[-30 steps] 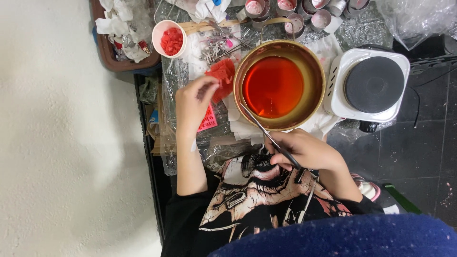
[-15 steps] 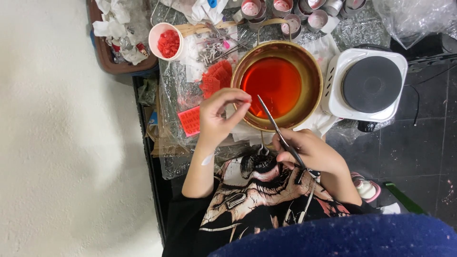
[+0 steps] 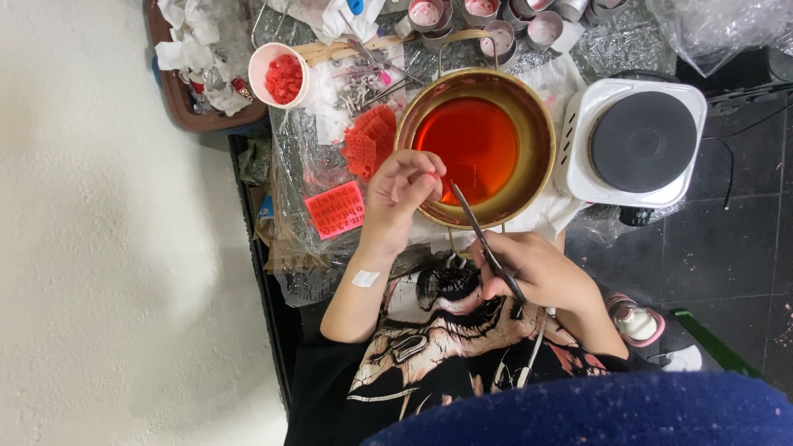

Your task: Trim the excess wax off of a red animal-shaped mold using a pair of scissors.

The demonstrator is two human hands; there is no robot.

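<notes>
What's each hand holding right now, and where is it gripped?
Right hand holds thin metal tweezers by the rear end, tips over the pot. Left hand pinches something small and red at its fingertips; too small to identify.

A crumpled clear plastic bag (image 3: 719,29) lies at the top right corner, behind the white hot plate (image 3: 636,140). Clear plastic wrapping (image 3: 301,165) covers the counter (image 3: 256,239) left of the brass pot (image 3: 475,149), wrinkled and shiny. On this wrapping lies a flat pink rectangular sheet (image 3: 334,210) with rows of small raised shapes, a little tilted. A small white rectangular sticker (image 3: 365,278) sits on the person's left forearm. No screens or signs are in view.
</notes>
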